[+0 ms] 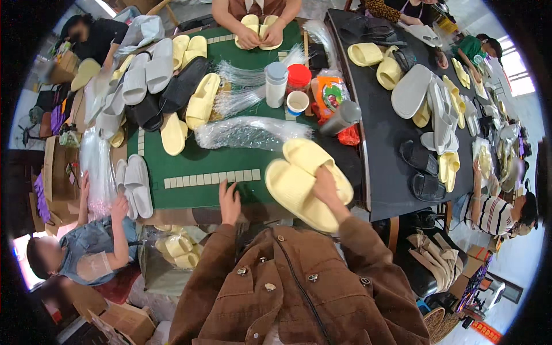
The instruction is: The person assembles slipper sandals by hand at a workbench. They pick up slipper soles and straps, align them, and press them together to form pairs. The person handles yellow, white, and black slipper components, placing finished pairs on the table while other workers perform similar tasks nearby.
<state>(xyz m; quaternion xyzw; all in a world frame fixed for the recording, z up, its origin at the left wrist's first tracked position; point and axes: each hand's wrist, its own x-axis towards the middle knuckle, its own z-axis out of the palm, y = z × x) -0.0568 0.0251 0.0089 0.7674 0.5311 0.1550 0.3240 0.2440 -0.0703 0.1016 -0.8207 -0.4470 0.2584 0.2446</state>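
Observation:
A pair of pale yellow slippers [286,187] is in my right hand [329,188], which grips them around their straps with the soles tilted up over the table's near edge. My left hand [230,202] holds nothing; its fingers are apart at the near edge of the green table [172,198]. Just beyond those fingers runs a row of small pale squares [201,179] on the green top. A bundle of clear plastic bags [253,133] lies across the table, beyond the slippers.
Yellow, grey and black slippers [155,72] pile up at the left. A grey-lidded bottle [276,86], red-lidded jar [298,76], paper cup [297,102] and dark tumbler [343,118] stand toward the right. More slippers cover the black table [374,115]. Co-workers sit around; one across handles yellow slippers [270,33].

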